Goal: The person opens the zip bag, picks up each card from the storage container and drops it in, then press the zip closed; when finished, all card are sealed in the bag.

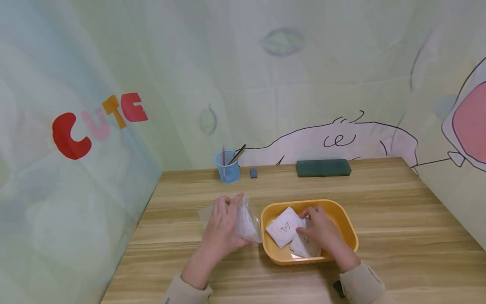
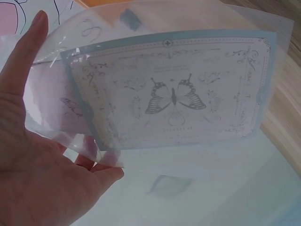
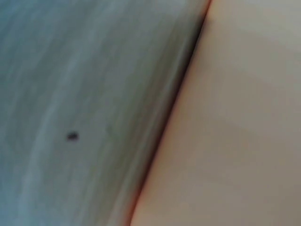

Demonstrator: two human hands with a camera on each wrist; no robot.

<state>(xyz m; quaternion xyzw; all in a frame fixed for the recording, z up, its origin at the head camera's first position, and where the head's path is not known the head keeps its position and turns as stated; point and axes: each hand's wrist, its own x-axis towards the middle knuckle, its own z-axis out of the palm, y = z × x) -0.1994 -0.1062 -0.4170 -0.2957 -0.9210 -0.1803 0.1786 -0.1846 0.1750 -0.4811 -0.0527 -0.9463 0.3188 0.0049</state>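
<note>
In the head view, my left hand (image 1: pixel 222 226) grips a clear plastic bag (image 1: pixel 256 223) beside the left rim of a yellow tray (image 1: pixel 351 238). The left wrist view shows a butterfly-printed card (image 2: pixel 174 117) with a pale blue border behind the clear plastic, and the thumb and fingers spread round the bag's edge. My right hand (image 1: pixel 322 230) is inside the tray, its thumb and fingers pinching a white butterfly-printed packet (image 1: pixel 305 247). Another such packet (image 1: pixel 282 228) lies left of it. The right wrist view is blurred and shows no fingers.
At the back of the wooden table (image 1: pixel 398 211) stand a blue pen cup (image 1: pixel 228 171) with pencils, a small blue eraser (image 1: pixel 253 173) and a dark green case (image 1: pixel 323 168). A small dark object (image 1: pixel 338 289) lies by the right sleeve. Printed curtains enclose the table.
</note>
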